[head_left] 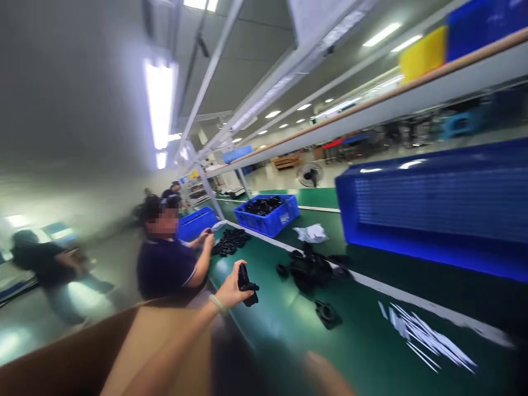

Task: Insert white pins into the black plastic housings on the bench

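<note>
My left hand [230, 289] is raised over the green tabletop [272, 324], fingers closed around a black plastic part [247, 289]. At the bottom edge, my right hand [325, 374] appears only as a blur, so its fingers cannot be made out. Between the two hands and a little farther off lies a single black part with a round opening [328, 314]. Behind it is a loose pile of black parts [307, 269]. Thin white strips [431, 335] are spread on the table to the right.
An open cardboard box [165, 341] stands at lower left. A co-worker [167, 253] sits beyond it, handling parts near another black pile [231, 242]. A blue crate [268, 214] holds black parts. A large blue bin [433, 209] and a white plastic bag [311, 233] are at right.
</note>
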`<state>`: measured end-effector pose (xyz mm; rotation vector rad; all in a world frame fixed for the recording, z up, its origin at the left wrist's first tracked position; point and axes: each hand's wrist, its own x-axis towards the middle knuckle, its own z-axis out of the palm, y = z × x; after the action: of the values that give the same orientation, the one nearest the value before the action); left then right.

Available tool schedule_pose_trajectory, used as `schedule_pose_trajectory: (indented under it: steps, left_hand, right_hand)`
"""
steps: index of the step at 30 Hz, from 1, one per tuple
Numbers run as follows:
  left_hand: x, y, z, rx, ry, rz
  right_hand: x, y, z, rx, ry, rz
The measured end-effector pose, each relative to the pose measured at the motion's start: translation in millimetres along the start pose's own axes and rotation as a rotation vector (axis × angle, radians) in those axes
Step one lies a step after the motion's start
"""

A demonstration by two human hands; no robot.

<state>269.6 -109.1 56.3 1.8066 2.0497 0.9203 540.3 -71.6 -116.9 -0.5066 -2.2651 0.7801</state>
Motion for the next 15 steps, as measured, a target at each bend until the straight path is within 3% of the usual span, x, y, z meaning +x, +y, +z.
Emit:
schedule_pose_trajectory:
  steps: [4,7,11,15]
  left_hand:
    - [57,-16,81,0.136,-0.145,0.070]
    - [85,-22,124,0.176,-0.147,0.144]
    - [102,-27,151,0.219,-0.073,0.207]
    - [88,-27,159,0.244,-0.033,0.253]
  right_hand:
    - [-5,10,5,0.009,-0.081,0.052]
    - [-6,13,9,0.011,-0.185,0.064]
    - [-6,19,19,0.018,-0.227,0.061]
    - [-7,29,33,0.028,-0.205,0.036]
